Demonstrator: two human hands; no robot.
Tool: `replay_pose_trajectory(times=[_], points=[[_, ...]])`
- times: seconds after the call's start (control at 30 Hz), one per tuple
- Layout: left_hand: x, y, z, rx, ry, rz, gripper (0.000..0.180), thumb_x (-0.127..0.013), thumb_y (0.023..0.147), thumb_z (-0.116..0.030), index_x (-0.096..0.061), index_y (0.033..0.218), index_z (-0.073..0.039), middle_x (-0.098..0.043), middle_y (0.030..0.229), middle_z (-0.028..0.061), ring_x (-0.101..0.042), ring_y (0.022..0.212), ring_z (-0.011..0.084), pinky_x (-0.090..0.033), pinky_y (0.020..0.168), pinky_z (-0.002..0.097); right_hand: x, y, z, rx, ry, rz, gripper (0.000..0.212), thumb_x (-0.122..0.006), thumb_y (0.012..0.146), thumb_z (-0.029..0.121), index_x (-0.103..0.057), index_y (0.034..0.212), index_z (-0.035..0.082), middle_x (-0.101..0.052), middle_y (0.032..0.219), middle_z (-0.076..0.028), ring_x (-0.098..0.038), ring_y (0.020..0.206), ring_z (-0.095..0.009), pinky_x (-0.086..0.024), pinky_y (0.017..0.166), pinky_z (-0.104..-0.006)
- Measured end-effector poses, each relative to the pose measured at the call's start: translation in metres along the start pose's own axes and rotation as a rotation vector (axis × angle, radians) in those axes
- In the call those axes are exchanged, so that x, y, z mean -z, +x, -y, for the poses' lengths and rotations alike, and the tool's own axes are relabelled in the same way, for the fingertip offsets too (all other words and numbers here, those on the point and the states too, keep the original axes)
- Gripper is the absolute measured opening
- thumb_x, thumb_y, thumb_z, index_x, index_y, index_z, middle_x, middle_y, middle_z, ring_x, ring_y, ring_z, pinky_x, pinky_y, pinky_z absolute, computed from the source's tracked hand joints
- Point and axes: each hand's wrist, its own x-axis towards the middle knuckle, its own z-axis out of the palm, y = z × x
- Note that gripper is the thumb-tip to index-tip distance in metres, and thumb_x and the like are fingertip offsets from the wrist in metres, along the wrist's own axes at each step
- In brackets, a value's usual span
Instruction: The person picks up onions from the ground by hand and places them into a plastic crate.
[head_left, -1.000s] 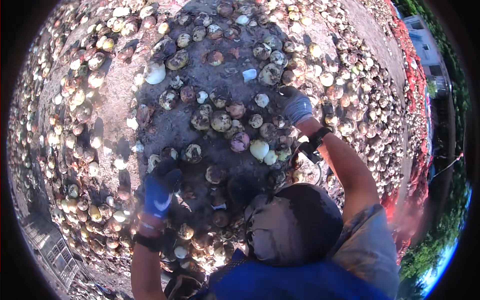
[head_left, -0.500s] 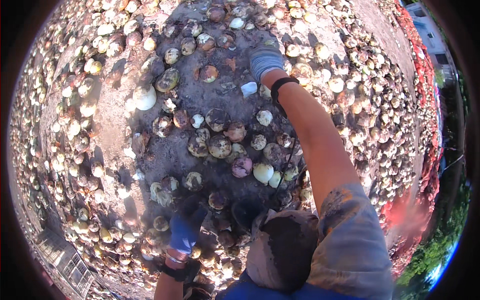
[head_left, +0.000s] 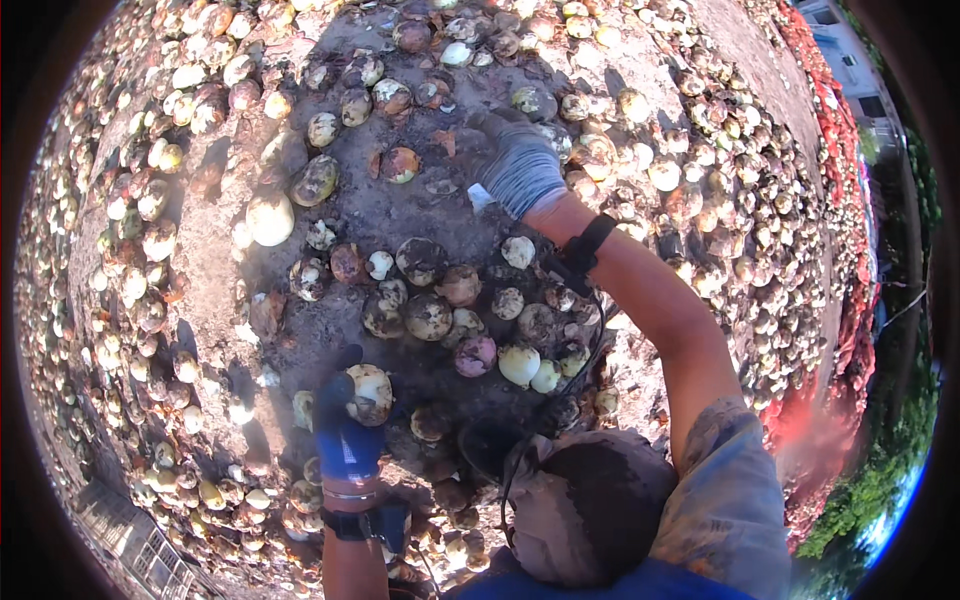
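Observation:
Onions with dirty, peeling skins lie all around on the bare soil. My left hand [head_left: 343, 430], in a blue glove with dark fingers, is closed around the side of a pale, brown-patched onion [head_left: 370, 395]. Farther out, my right hand [head_left: 510, 165], in a grey glove, hangs low over the ground with its dark fingers stretched toward the left. No onion shows in it. Just beyond its knuckles sits a greenish onion [head_left: 535, 103], and a white scrap [head_left: 480, 198] lies beside its palm. A reddish onion [head_left: 400, 165] rests left of its fingers.
Between my arms lies a loose cluster of onions, among them a purple onion [head_left: 475, 356] and a pale onion [head_left: 519, 366]. A person's cap [head_left: 590, 505] fills the lower middle. Red netting [head_left: 845, 190] runs along the right edge, and a pale building [head_left: 850, 60] stands beyond.
My left hand has taken hold of an onion and turned its fingers away from me. My right hand has come nearer and off the greenish onion, its fingers swinging left.

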Motion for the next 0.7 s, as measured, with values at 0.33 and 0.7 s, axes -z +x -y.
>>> replay_pose_trajectory(times=[0.33, 0.7], points=[[0.096, 0.037, 0.014, -0.673, 1.480, -0.043, 0.019, -0.068, 0.089, -0.017, -0.072, 0.096, 0.001, -0.070, 0.095, 0.0064, -0.066, 0.089, 0.0143, -0.053, 0.081, 0.0309, -0.011, 0.098, -0.089, -0.243, -0.504, 0.159, 0.057, -0.074, 0.080, 0.032, -0.062, 0.133, 0.015, -0.065, 0.126, -0.021, -0.056, 0.124, -0.039, -0.045, 0.107, -0.0444], [0.137, 0.044, 0.011, -0.664, 1.318, 0.011, 0.025, -0.059, 0.093, -0.022, -0.065, 0.110, -0.005, -0.068, 0.109, 0.0124, -0.068, 0.102, 0.0285, -0.058, 0.089, 0.0436, 0.000, -0.023, 0.029, -0.069, 0.852, 0.234, 0.056, -0.080, 0.081, 0.007, -0.059, 0.131, -0.003, -0.067, 0.121, -0.013, -0.064, 0.102, -0.015, -0.055, 0.090, -0.0296]])
